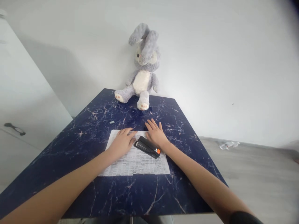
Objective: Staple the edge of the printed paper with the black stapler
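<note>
Printed paper sheets point(140, 165) lie flat on the dark blue marbled table point(77, 149), their lower edges slightly uneven. On them rests a black stapler point(147, 147) with an orange patch at its right end. My left hand point(122, 143) lies on the upper left of the paper, fingers stretched out, just left of the stapler. Across from it, my right hand point(157, 134) is spread palm down at the paper's upper right, beside the stapler. Neither hand grips anything. A small pale strip, perhaps a box of staples point(112, 122), sits beyond the paper's top left.
A grey plush rabbit point(142, 71) sits at the table's far end against the white wall point(221, 62). To the left stands a white cabinet with a dark handle point(15, 128). Clear plastic packaging point(229, 145) lies on the grey floor at right.
</note>
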`<state>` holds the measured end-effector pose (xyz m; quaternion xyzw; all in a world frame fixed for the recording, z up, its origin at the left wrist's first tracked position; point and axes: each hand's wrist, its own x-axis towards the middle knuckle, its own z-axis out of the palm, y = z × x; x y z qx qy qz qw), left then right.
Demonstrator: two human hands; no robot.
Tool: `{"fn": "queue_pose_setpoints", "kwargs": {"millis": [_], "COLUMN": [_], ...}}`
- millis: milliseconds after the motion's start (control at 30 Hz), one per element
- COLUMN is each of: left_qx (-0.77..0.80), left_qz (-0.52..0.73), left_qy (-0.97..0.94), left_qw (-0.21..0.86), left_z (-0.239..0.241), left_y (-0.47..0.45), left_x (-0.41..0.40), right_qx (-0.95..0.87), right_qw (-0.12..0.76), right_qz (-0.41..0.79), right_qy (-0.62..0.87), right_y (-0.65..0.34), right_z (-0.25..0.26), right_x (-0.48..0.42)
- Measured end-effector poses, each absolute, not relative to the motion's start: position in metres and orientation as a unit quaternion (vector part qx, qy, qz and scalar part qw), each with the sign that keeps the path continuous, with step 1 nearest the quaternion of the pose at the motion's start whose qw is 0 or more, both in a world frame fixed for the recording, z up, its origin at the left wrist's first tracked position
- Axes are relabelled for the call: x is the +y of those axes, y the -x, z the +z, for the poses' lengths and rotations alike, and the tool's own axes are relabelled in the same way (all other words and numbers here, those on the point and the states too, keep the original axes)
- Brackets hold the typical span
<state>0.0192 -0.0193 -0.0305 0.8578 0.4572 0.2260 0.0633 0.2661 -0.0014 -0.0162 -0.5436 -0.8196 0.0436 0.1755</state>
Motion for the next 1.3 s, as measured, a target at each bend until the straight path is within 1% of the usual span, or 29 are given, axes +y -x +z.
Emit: {"fn": "queue_pose_setpoints", "kwargs": {"millis": [67,100,167,233,300,333,400,567,633,700,800,867,1000,1100,1167,1233,1300], "left_qx": [0.461,0.461,0.462,0.464,0.465,0.461,0.450,0.438,0.436,0.434,0.427,0.425,0.425,0.407,0.387,0.361,0.339], "left_qz": [0.214,0.208,0.199,0.205,0.239,0.267,0.329,0.466,0.518,0.543,0.545,0.540,0.531,0.519,0.526,0.534,0.518], "left_qy": [-0.859,-0.861,-0.862,-0.859,-0.846,-0.835,-0.802,-0.626,-0.541,-0.492,-0.496,-0.512,-0.533,-0.539,-0.513,-0.469,-0.418], "left_qw": [0.060,0.059,0.060,0.073,0.110,0.138,0.214,0.445,0.500,0.524,0.524,0.515,0.504,0.524,0.557,0.604,0.664], "left_z": [-0.031,-0.031,-0.030,-0.029,-0.027,-0.025,-0.023,-0.023,-0.026,-0.027,-0.029,-0.030,-0.029,-0.025,-0.021,-0.017,-0.015], "left_y": [-0.021,-0.022,-0.022,-0.023,-0.024,-0.024,-0.024,-0.024,-0.024,-0.024,-0.024,-0.025,-0.025,-0.025,-0.026,-0.026,-0.027], "left_x": [-0.021,-0.021,-0.021,-0.021,-0.020,-0.020,-0.020,-0.014,-0.009,-0.006,-0.004,-0.005,-0.008,-0.011,-0.012,-0.013,-0.015], "right_qx": [-0.811,-0.808,-0.809,-0.792,-0.736,-0.707,-0.662,-0.630,-0.633,-0.640,-0.661,-0.700,-0.794,-0.848,-0.869,-0.881,-0.890], "right_qw": [0.239,0.253,0.244,0.214,0.196,0.192,0.198,0.207,0.205,0.202,0.194,0.204,0.267,0.253,0.238,0.243,0.263], "right_qz": [0.094,0.126,0.224,0.368,0.510,0.557,0.614,0.653,0.649,0.638,0.613,0.570,0.420,0.298,0.224,0.147,0.028], "right_qy": [0.526,0.517,0.486,0.437,0.399,0.392,0.382,0.366,0.369,0.377,0.388,0.380,0.349,0.359,0.371,0.379,0.372], "right_y": [-0.273,-0.279,-0.294,-0.309,-0.320,-0.323,-0.326,-0.324,-0.324,-0.326,-0.326,-0.325,-0.316,-0.304,-0.298,-0.295,-0.297], "right_z": [-0.004,0.002,0.012,0.017,0.015,0.013,0.008,0.004,0.004,0.004,0.003,0.004,0.008,0.009,0.007,0.004,0.002], "right_x": [-0.009,-0.014,-0.027,-0.040,-0.050,-0.053,-0.055,-0.049,-0.049,-0.050,-0.052,-0.052,-0.055,-0.062,-0.069,-0.073,-0.075]}}
